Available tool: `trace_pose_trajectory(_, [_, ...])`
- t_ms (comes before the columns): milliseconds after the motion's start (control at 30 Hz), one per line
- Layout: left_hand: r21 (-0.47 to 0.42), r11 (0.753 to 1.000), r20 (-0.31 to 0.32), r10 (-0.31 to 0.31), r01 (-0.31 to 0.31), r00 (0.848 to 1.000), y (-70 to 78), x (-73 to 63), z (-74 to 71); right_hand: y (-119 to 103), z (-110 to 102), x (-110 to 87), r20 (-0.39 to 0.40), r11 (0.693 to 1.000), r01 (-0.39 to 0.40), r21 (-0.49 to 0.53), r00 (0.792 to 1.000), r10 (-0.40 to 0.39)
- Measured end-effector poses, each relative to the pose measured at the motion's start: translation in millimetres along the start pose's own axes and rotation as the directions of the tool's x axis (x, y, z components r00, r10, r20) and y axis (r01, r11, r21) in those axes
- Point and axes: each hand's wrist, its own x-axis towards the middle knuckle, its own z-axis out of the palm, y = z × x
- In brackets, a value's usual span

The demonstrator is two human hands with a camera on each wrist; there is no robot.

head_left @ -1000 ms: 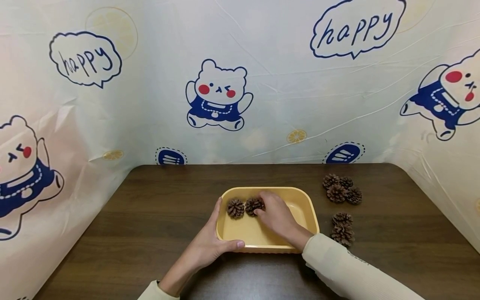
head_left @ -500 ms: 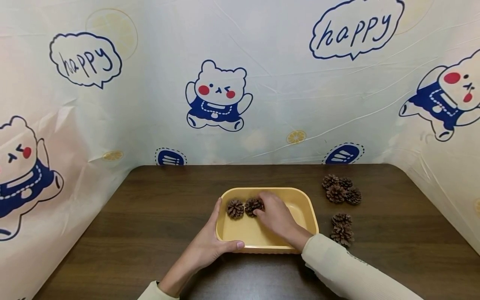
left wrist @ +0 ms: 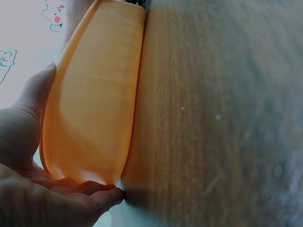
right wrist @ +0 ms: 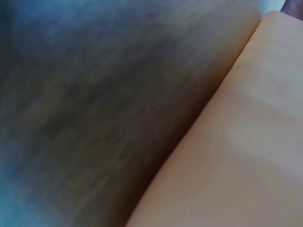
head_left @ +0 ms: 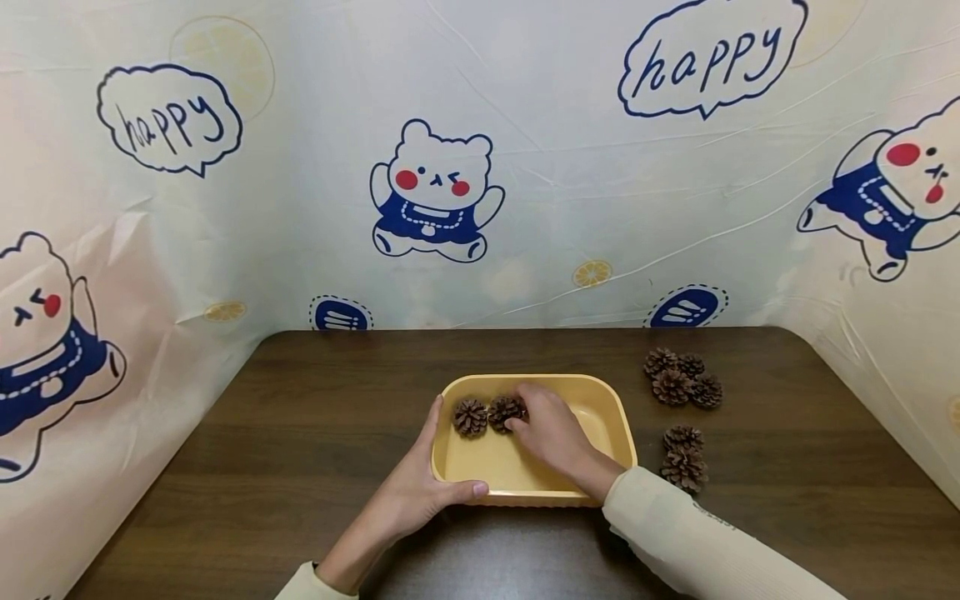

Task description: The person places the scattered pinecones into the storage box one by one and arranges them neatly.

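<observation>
A yellow rectangular tray [head_left: 536,499] stands on the table. At its left end my left hand [head_left: 416,487] grips it, thumb across the front rim and fingers along the side. The left wrist view has this hand [left wrist: 52,194] wrapped round the end of the tray [left wrist: 94,94]. Inside the tray my right hand [head_left: 553,433] pinches a brown pine cone [head_left: 505,413] between thumb and fingers. Just left of it lies a second pine cone [head_left: 470,418]. The right wrist view gives only the tray's outer wall [right wrist: 236,156] and blurred tabletop; the hand is out of that view.
Right of the tray, a cluster of several pine cones [head_left: 672,387] lies toward the back. Nearer, another group of pine cones [head_left: 684,467] sits close to the right sleeve [head_left: 705,533]. A printed cloth [head_left: 540,192] hangs behind the dark wooden table [head_left: 322,433].
</observation>
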Motion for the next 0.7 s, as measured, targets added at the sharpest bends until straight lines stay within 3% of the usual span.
trace_pose_trajectory(700, [-0.023, 1.0, 0.004, -0.006, 0.006, 1.0, 1.0, -0.1, 0.0, -0.7, -5.2, 0.6, -0.018, 0.999, -0.036, 0.039, 0.999, 0.037])
